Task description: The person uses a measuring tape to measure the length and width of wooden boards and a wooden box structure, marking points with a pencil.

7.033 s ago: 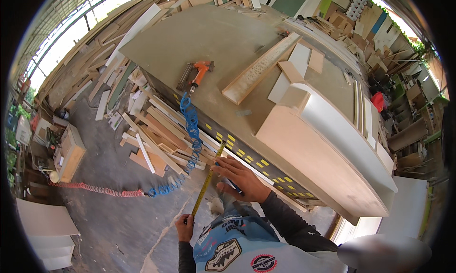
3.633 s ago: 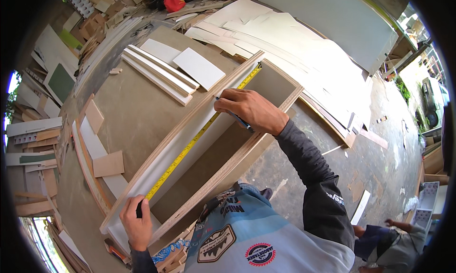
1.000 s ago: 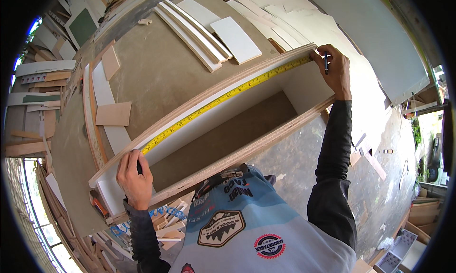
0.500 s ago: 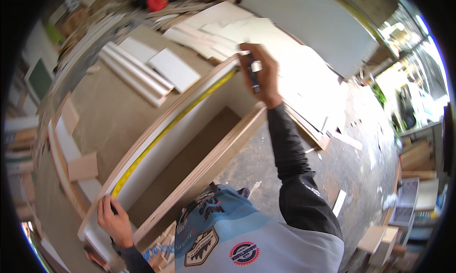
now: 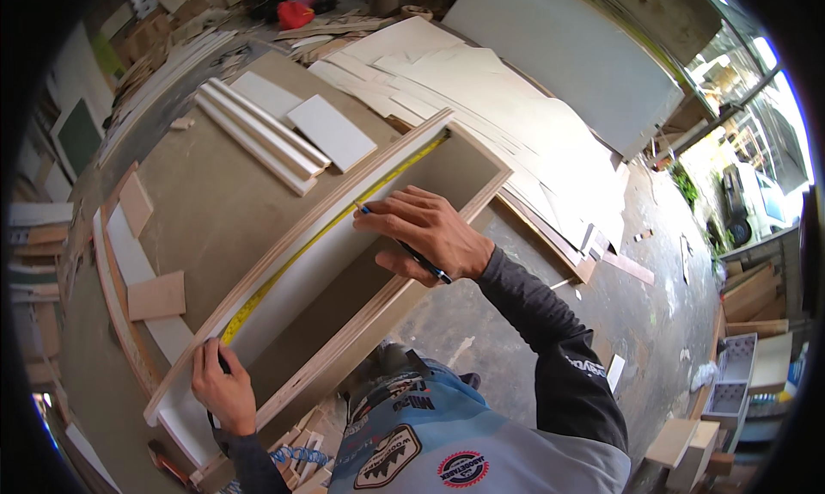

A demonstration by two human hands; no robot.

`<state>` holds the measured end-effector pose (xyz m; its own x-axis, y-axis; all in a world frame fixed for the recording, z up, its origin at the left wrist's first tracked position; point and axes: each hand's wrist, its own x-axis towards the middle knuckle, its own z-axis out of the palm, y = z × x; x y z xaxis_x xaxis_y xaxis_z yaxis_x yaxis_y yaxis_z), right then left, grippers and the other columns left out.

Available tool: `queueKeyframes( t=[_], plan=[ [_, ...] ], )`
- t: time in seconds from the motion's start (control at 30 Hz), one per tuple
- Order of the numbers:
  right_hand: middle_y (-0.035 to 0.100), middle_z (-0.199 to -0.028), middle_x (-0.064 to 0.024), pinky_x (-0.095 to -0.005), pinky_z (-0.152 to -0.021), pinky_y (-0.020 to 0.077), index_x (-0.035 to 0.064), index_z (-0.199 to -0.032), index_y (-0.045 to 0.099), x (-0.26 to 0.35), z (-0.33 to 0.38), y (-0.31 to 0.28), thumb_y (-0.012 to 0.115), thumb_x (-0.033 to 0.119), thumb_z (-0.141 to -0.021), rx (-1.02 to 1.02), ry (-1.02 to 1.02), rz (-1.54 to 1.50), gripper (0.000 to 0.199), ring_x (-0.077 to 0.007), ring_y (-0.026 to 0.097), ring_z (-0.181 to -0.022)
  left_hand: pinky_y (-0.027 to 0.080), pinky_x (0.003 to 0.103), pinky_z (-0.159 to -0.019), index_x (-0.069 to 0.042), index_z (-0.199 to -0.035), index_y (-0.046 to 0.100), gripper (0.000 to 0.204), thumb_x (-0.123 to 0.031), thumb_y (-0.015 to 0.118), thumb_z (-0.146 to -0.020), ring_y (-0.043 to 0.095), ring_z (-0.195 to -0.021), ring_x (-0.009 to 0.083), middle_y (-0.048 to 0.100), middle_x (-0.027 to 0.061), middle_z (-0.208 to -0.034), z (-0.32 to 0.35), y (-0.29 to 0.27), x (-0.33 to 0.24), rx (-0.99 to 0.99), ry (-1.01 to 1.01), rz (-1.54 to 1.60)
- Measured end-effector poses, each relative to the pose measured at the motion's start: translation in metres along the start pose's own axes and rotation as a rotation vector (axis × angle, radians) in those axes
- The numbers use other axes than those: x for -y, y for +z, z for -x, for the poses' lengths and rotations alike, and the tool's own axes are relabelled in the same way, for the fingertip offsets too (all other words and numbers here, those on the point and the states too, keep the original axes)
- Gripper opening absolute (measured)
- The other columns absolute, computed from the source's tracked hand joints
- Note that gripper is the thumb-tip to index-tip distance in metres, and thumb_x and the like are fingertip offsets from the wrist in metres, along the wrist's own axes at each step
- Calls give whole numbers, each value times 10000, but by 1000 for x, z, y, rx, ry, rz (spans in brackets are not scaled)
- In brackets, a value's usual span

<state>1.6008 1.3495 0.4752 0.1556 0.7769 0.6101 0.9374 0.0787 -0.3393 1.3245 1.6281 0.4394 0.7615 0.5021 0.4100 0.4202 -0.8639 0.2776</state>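
The left hand (image 5: pixel 225 389) is closed on the near end of the tape (image 5: pixel 249 308), a black part showing between thumb and fingers. The right hand (image 5: pixel 430 234) grips a pencil (image 5: pixel 427 264) over the middle of the long box (image 5: pixel 344 341), its tip beside the tape; whether they touch cannot be told. The tape runs along the box's far side, up to its far corner. The box lies open side up along the near edge of the brown desk (image 5: pixel 215 193). White strips (image 5: pixel 262 137) and a white panel (image 5: pixel 333 133) lie toward the desk's far edge, a wood piece (image 5: pixel 156 296) by its left edge. Pale sheets (image 5: pixel 507 107) spread beyond the box, below a leaning grey board (image 5: pixel 563 64); a car (image 5: pixel 756 197) stands at the right. Half a second ago the right hand was at the tape's far end; it has come back to mid-box, while the left hand has stayed at its end
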Motion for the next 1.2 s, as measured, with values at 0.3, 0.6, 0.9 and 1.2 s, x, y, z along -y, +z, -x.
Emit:
queueKeyframes(
  t=[0.3, 0.6, 0.9, 1.2],
  plan=[
    [673, -1133, -177, -429, -909, 523, -40, -1279, 530, 2, -24, 41, 611, 242, -966, 377, -285, -28, 429, -325, 643, -985, 526, 452, -749, 30, -993, 675, 119, -19, 636, -892, 658, -863, 395, 659, 188, -940, -1, 1, 4, -78, 45, -5],
    [660, -981, -207, -469, -877, 535, -60, -1304, 485, -31, -45, 62, 610, 115, -963, 580, -369, -165, 404, -366, 638, -929, 525, 434, -720, 25, -967, 668, 96, -19, 654, -883, 646, -820, 410, 654, 182, -908, 3, 3, 2, -142, 83, -29],
    [654, -1064, -148, -402, -932, 544, -37, -1259, 540, -50, -55, 78, 654, 162, -911, 473, -783, 48, 417, -281, 653, -1009, 529, 419, -705, -11, -950, 684, 86, -36, 662, -871, 656, -808, 372, 666, 135, -915, 4, 5, 2, -149, 78, -62],
    [641, -1130, -177, -419, -898, 570, -24, -1299, 547, -74, -42, 84, 700, 171, -897, 469, -800, -22, 473, -308, 656, -1027, 532, 418, -701, -7, -930, 687, 71, -45, 663, -876, 662, -797, 367, 678, 131, -903, 6, 10, 7, -160, 50, -16]
  ],
)
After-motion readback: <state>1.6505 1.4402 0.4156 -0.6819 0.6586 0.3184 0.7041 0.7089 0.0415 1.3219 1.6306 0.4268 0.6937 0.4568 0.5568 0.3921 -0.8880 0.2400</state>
